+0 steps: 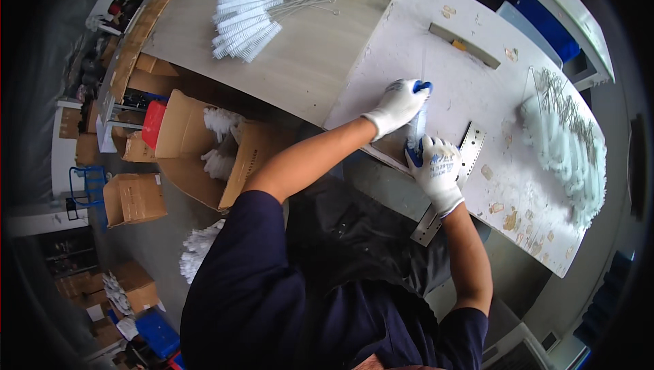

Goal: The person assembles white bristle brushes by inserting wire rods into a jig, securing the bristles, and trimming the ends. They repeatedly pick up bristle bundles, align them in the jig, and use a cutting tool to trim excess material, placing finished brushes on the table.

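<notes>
Both my hands wear white gloves with blue fingertips. My left hand (400, 103) and my right hand (434, 164) together hold a white bristle brush (417, 127) with a thin wire stem over the white worktable (463, 84). The left hand grips the brush's far end, the right hand its near end. A perforated metal strip (470, 144) lies just right of my right hand. To the right lies a big heap of white wire-stem brushes (565, 145).
A second bundle of white brushes (245, 19) lies on the wooden tabletop at the upper left. A grey bar (464, 45) lies on the white table. On the floor at left stand open cardboard boxes (204, 145) with white brushes, more boxes and a blue crate.
</notes>
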Available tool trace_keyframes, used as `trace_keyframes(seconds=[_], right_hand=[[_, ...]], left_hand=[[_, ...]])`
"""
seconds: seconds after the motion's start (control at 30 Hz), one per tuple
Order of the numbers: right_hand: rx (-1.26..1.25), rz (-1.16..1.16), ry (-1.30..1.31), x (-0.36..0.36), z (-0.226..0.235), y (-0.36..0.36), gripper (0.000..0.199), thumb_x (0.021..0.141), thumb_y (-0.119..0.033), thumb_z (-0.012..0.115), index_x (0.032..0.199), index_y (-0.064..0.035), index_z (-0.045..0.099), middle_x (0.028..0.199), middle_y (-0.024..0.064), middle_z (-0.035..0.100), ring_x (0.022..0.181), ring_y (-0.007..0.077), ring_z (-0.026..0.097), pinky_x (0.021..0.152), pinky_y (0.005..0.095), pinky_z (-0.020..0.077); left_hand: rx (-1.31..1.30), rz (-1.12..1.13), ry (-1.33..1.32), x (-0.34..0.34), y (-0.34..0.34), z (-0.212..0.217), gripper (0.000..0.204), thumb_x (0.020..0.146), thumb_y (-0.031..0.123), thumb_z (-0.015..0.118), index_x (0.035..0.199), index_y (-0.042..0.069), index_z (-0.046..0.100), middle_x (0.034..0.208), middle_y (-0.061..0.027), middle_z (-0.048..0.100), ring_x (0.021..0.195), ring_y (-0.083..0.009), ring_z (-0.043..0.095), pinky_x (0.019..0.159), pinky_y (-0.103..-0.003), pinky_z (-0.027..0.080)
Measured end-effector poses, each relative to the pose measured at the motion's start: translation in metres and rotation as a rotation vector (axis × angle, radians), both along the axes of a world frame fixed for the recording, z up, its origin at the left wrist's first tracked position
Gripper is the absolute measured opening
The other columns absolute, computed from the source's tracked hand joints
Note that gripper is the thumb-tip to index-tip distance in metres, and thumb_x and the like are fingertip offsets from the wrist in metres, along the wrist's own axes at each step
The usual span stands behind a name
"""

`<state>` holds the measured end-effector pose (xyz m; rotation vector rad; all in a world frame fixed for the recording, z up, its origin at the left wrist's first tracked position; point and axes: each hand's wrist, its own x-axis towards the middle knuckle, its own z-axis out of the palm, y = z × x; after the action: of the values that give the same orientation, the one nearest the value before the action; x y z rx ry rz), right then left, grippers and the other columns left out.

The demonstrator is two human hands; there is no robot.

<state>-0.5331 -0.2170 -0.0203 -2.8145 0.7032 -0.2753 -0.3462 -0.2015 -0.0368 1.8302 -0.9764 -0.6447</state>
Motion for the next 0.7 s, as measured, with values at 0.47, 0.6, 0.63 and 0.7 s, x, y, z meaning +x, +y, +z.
trace_keyframes(seconds=[0.47,0.6,0.63,0.7], right_hand=[[-0.014,0.028,-0.299,-0.018,-0.018,-0.002,0.046,0.071,-0.022,0.081,0.106,-0.0004,0.061,0.096,0.0173,0.063,0.090,0.0371,0.061,0.078,0.0483,0.0494],[0.017,-0.017,-0.269,-0.014,-0.013,-0.002,0.041,0.070,-0.024,0.082,0.099,-0.0027,0.062,0.093,0.0156,0.064,0.089,0.0359,0.062,0.077,0.0477,0.0494],[0.021,-0.023,-0.280,-0.012,-0.009,-0.001,0.039,0.071,-0.025,0.082,0.096,-0.0036,0.062,0.091,0.0151,0.064,0.088,0.0353,0.062,0.076,0.0471,0.0493],[0.033,-0.021,-0.286,-0.011,-0.012,-0.002,0.039,0.071,-0.026,0.082,0.095,-0.0036,0.062,0.091,0.0151,0.064,0.088,0.0353,0.062,0.076,0.0469,0.0493]], left_hand=[[0.568,0.381,-1.325,0.274,0.123,0.023,0.033,0.091,0.025,0.064,0.122,0.017,0.067,0.119,-0.0118,0.064,0.118,-0.0321,0.057,0.100,-0.049,0.044],[0.819,0.203,-1.398,0.285,0.102,0.019,0.030,0.090,0.020,0.062,0.119,0.015,0.066,0.118,-0.0113,0.066,0.114,-0.0315,0.061,0.097,-0.048,0.046],[0.850,0.191,-1.387,0.291,0.100,0.022,0.028,0.089,0.020,0.062,0.116,0.013,0.066,0.118,-0.0124,0.067,0.111,-0.0321,0.064,0.094,-0.049,0.049],[0.791,0.223,-1.369,0.299,0.098,0.029,0.026,0.091,0.022,0.059,0.114,0.013,0.068,0.119,-0.0131,0.067,0.112,-0.0322,0.064,0.093,-0.048,0.050]])
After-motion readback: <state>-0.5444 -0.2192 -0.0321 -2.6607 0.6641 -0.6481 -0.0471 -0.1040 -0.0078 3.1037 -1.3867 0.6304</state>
